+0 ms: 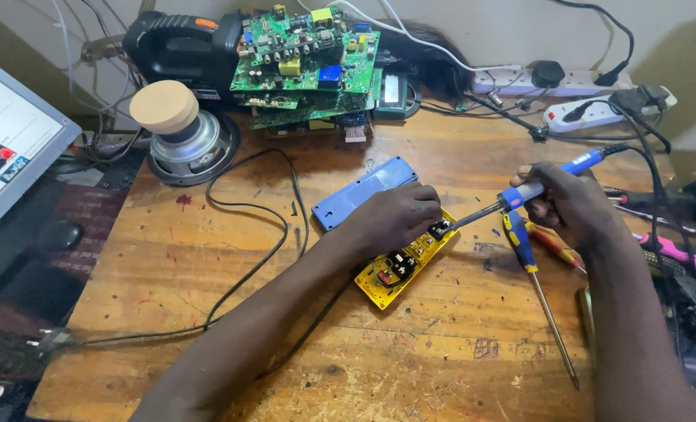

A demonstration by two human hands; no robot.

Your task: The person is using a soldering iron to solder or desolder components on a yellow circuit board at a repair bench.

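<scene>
On the wooden bench [410,352], left hand [395,217] presses the yellow circuit board [399,270]; right hand [571,202] clasps a soldering iron [520,193] touching it.

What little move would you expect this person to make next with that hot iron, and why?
Probably a slight dip of the soldering iron tip onto the joint. The right hand holds the iron with its tip right at the end of the yellow circuit board, while the left hand presses the board on the wooden table.
</scene>
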